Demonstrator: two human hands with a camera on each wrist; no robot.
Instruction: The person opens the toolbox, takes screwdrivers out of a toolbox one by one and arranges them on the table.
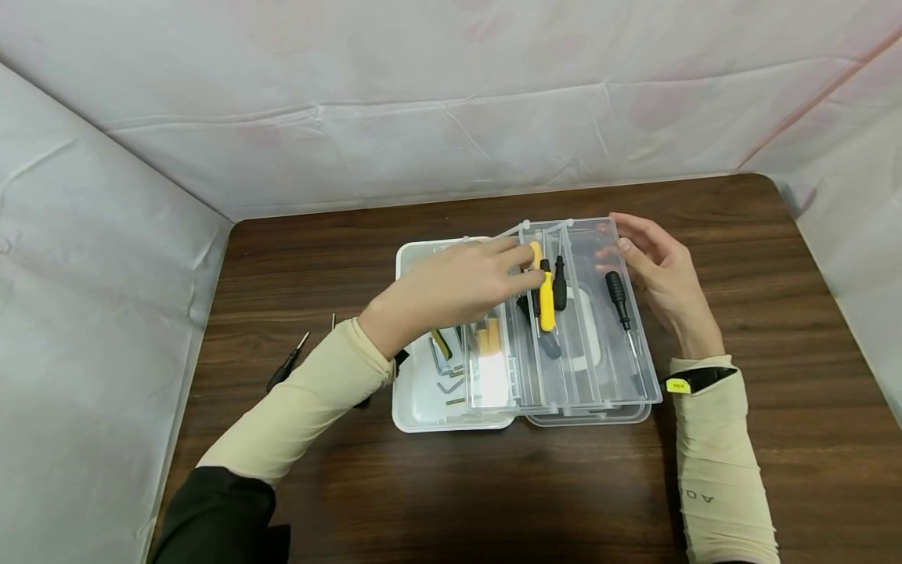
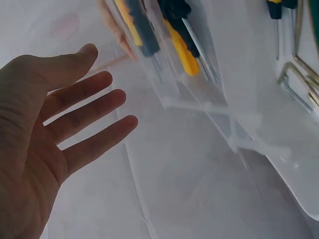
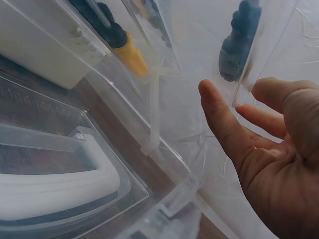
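From the head, the left hand (image 1: 458, 286) hides part of the clear tray (image 1: 611, 368), which overlaps the white box (image 1: 412, 399) to its left; the right hand (image 1: 669, 286) pinches its right edge. Inside, a black screwdriver (image 1: 617, 299) points near and slightly right. The left wrist reveals an empty palm, fingers apart. The right wrist better shows a white handle (image 3: 55, 194) beneath the tray.

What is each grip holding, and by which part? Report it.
The right grip holds the clear tray by its right edge, toward the far corner. The left grip holds nothing; the left wrist view shows it empty.
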